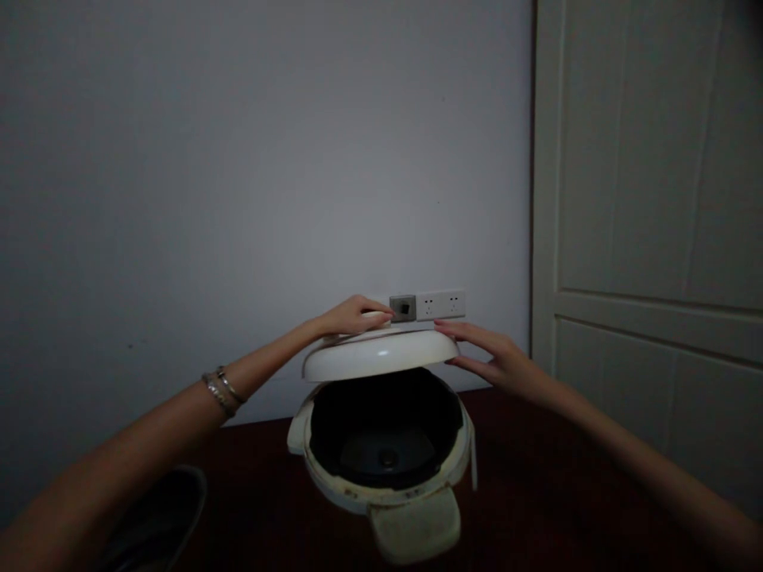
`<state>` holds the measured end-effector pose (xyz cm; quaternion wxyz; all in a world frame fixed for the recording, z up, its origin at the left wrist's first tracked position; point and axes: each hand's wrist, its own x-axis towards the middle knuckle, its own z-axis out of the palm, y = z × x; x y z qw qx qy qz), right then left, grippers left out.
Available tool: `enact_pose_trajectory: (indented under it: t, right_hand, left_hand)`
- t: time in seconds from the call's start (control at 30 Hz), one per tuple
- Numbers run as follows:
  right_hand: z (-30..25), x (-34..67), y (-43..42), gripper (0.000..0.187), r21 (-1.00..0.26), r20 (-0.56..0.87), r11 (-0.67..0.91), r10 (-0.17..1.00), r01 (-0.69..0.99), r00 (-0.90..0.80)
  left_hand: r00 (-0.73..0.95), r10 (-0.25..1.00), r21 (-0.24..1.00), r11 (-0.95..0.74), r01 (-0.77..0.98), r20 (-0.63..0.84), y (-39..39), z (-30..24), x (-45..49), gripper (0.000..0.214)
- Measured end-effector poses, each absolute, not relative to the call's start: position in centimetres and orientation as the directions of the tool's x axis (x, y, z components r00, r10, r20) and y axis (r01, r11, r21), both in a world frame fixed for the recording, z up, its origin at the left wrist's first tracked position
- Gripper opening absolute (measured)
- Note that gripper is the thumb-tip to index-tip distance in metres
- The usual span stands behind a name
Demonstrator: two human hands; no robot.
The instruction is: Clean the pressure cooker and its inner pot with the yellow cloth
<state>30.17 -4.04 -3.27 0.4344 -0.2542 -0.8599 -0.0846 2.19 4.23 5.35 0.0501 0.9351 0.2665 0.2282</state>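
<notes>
A white pressure cooker (pixel 334 496) stands on the dark red table, and its dark inside shows a round knob-like part at the bottom. Above it, tilted, is its white lid (pixel 381 355). My left hand (pixel 354 316) is closed around the handle on top of the lid. At the lid's right edge, my right hand (pixel 492 353) pinches the rim between thumb and fingers. A pale control panel (pixel 416 526) juts out from the cooker's front.
Wall sockets (pixel 441 304) and a grey wall plate (pixel 403 308) sit just behind the lid. A dark rounded vessel (pixel 199 485) is at the lower left, partly behind my left arm. A panelled door (pixel 649 238) rises at the right. The dark red table (pixel 524 477) meets the white wall.
</notes>
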Motion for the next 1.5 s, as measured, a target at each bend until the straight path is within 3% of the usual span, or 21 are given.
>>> enact_pose_trajectory:
  t: [0.17,0.3,0.4,0.47,0.73,0.87,1.07,1.5]
  right_hand:
    - [-0.9,29.7,-1.4,0.042,-0.06,0.827,0.863,0.324,0.502,-0.458]
    - [1.2,29.2,0.0,0.042,-0.079,0.824,0.85,0.35,0.521,-0.445]
    - [2.7,28.8,0.9,0.04,-0.083,0.817,0.843,0.363,0.531,-0.449]
    - [3.5,28.6,1.6,0.039,-0.076,0.81,0.847,0.36,0.526,-0.463]
    - [7.1,27.6,5.1,0.041,-0.128,0.754,0.858,0.411,0.498,-0.513]
    - [8.7,26.7,7.2,0.042,-0.161,0.715,0.849,0.452,0.504,-0.533]
    - [10.5,24.8,10.1,0.042,-0.132,0.663,0.78,0.528,0.612,-0.53]
    - [11.0,23.2,14.5,0.045,-0.099,0.66,0.672,0.596,0.734,-0.457]
  left_hand:
    - [0.742,0.566,0.335,-0.82,0.464,0.359,6.6,7.0,1.6,0.033]
    - [0.71,0.623,0.512,-0.749,0.421,0.328,8.2,7.7,0.8,0.042]
    - [0.634,0.684,0.632,-0.679,0.374,0.36,9.0,8.2,0.0,0.058]
    - [0.553,0.72,0.666,-0.658,0.353,0.418,9.0,8.9,-0.9,0.054]
    - [0.457,0.664,0.651,-0.728,0.214,0.592,4.9,12.7,-5.4,0.048]
    - [0.455,0.668,0.61,-0.736,0.294,0.589,4.6,12.3,-6.8,0.045]
    - [0.405,0.692,0.61,-0.72,0.331,0.597,7.0,10.4,-7.3,0.061]
    - [0.315,0.696,0.567,-0.712,0.413,0.645,10.7,9.9,-6.3,0.048]
